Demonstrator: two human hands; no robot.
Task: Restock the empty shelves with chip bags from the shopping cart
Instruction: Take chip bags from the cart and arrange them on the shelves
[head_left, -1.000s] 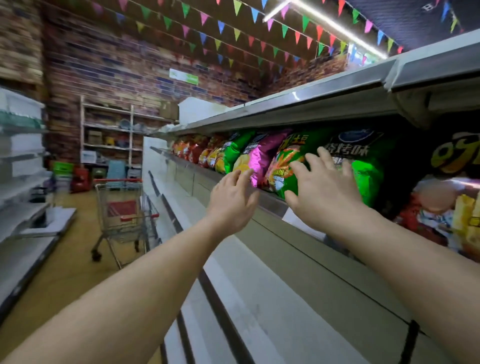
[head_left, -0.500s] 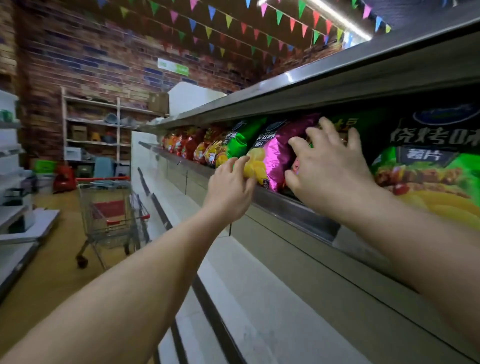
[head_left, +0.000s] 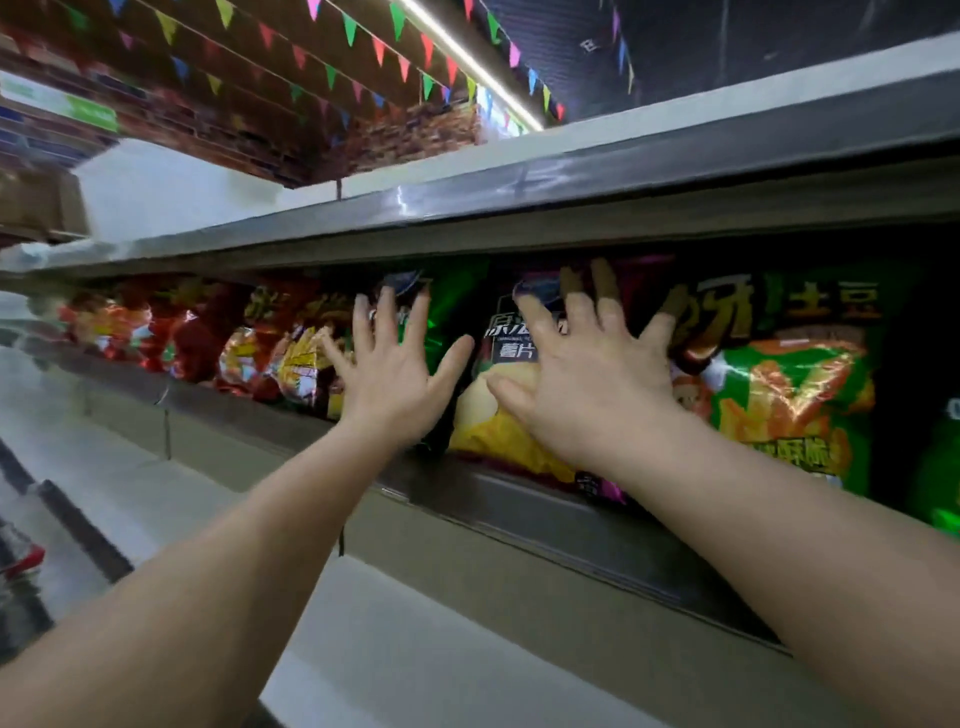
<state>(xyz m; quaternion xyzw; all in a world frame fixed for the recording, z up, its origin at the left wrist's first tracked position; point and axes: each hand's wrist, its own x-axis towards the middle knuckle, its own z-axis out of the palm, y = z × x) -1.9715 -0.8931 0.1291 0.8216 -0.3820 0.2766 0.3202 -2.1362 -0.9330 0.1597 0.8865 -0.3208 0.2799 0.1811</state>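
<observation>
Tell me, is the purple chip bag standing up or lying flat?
Standing up. The purple chip bag faces out on the shelf with the right hand flat against it.

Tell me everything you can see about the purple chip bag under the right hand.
The purple chip bag is glossy foil, dark at the top with white lettering, yellow chips pictured lower down and a magenta bottom edge. It stands upright on the shelf behind the front lip, between a green bag and a green-and-orange bag. The right hand lies flat on its front, fingers spread; the left hand is open beside it.
</observation>
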